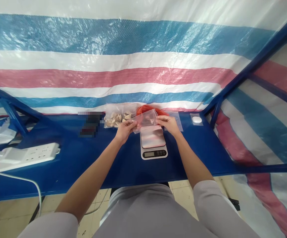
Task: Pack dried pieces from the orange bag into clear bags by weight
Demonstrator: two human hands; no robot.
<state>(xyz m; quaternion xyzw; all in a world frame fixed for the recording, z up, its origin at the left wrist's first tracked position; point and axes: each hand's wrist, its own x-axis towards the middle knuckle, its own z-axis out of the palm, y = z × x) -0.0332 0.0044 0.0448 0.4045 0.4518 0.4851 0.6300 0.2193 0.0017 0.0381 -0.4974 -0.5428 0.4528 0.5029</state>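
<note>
A clear plastic bag (148, 118) is stretched between my two hands, above the back edge of a white kitchen scale (153, 140). My left hand (126, 130) pinches the bag's left end. At its upper right corner my right hand (167, 123) is closed on the plastic. The bag looks flat, with nothing visible inside. Behind it lies a red mesh bag (145, 109), partly hidden by the clear one. To the left, a transparent bag of pale brown dried pieces (115, 118) rests on the blue table. The scale's display looks blank.
Another clear bag (177, 120) lies behind my right hand. Farther right is a small packet with a white round item (196, 119). A blurred dark object (91, 124) and a white power strip (34, 155) with a cable are on the left. Blue frame bars (216, 112) flank the table.
</note>
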